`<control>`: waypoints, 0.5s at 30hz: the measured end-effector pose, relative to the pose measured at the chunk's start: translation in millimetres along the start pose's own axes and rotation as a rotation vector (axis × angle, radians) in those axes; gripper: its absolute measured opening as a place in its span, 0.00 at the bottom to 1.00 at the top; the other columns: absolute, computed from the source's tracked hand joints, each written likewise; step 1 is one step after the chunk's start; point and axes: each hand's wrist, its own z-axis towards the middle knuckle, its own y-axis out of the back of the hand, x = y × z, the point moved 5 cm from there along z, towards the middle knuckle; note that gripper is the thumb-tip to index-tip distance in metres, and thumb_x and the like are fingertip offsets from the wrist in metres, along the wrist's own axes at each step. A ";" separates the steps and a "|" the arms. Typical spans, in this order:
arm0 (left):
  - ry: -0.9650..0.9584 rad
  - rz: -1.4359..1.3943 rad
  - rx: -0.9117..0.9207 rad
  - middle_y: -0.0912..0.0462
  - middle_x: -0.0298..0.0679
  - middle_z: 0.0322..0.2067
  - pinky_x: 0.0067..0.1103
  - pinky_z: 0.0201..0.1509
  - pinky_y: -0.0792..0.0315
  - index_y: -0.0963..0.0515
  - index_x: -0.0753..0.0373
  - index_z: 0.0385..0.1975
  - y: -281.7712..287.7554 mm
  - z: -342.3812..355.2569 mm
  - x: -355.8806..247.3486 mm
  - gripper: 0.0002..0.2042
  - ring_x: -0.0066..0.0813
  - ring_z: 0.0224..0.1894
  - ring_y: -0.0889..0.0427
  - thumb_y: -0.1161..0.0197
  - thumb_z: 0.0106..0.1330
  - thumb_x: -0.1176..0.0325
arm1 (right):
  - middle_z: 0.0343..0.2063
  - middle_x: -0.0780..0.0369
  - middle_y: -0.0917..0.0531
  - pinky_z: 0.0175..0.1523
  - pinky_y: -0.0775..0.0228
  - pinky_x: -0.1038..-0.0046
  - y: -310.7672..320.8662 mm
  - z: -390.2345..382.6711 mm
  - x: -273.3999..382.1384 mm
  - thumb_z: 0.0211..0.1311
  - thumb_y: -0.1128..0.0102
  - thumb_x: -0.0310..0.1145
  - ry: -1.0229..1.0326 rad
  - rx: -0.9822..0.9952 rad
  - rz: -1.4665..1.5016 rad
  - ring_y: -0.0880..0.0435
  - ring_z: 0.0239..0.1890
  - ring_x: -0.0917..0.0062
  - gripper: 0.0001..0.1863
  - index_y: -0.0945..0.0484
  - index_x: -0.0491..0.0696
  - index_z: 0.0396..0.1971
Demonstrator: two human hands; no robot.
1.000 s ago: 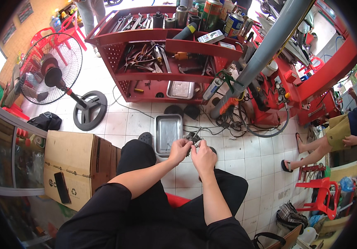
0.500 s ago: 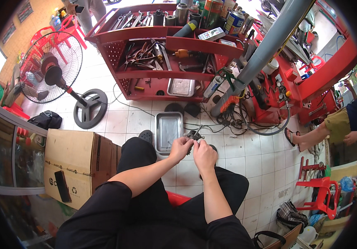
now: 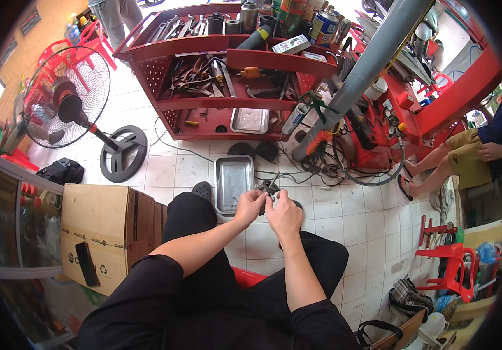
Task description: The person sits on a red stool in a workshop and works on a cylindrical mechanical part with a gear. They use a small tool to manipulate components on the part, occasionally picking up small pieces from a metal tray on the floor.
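My left hand [image 3: 250,206] and my right hand [image 3: 284,217] are close together in front of my knees, fingers closed on a small dark metal part [image 3: 270,188], with a rod sticking up from it. Fine details of the part are hidden by my fingers. Just to the left lies a steel tray [image 3: 233,185] on the tiles. My dark sandal [image 3: 202,191] is beside the tray.
A red tool cart [image 3: 227,105] stands ahead, a standing fan [image 3: 76,105] and cardboard box [image 3: 93,221] with phone at left. At right are a grey pole [image 3: 367,70], hoses, red machinery, a red stool [image 3: 455,268] and another person's legs [image 3: 437,175].
My hands have shifted slightly left and up in view, still on the part. The person at the right has moved their legs and arm. The surroundings shifted a little with the camera.
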 end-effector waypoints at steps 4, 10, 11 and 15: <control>-0.029 0.022 0.005 0.27 0.30 0.18 0.18 0.20 0.40 0.24 0.68 0.24 -1.0 0.1 -0.6 0.12 0.15 0.20 0.34 0.40 0.60 0.63 | 0.16 0.55 0.20 0.27 0.29 0.64 -1.8 -0.6 -1.7 0.58 0.48 0.42 0.010 -0.014 0.027 0.19 0.20 0.62 0.14 0.28 0.45 0.26; -0.019 0.032 0.014 0.27 0.31 0.18 0.18 0.20 0.39 0.23 0.68 0.25 0.1 3.0 5.9 0.12 0.16 0.19 0.34 0.40 0.60 0.63 | 0.15 0.55 0.20 0.27 0.29 0.64 -1.4 -0.4 -1.8 0.57 0.48 0.41 -0.012 0.010 0.001 0.19 0.19 0.62 0.14 0.29 0.44 0.27; -0.003 0.029 0.018 0.27 0.31 0.18 0.18 0.19 0.39 0.23 0.68 0.25 0.2 3.2 5.9 0.12 0.16 0.19 0.33 0.40 0.60 0.63 | 0.15 0.55 0.20 0.27 0.29 0.64 1.7 -0.8 -0.5 0.57 0.48 0.41 -0.009 -0.018 0.017 0.19 0.19 0.62 0.14 0.29 0.44 0.27; -0.003 0.024 0.032 0.26 0.32 0.18 0.18 0.19 0.38 0.23 0.68 0.27 -1.5 2.2 4.5 0.12 0.16 0.19 0.32 0.40 0.60 0.63 | 0.17 0.54 0.20 0.28 0.29 0.60 -8.1 -1.2 -6.2 0.58 0.48 0.43 -0.017 0.026 0.049 0.20 0.22 0.59 0.15 0.28 0.45 0.26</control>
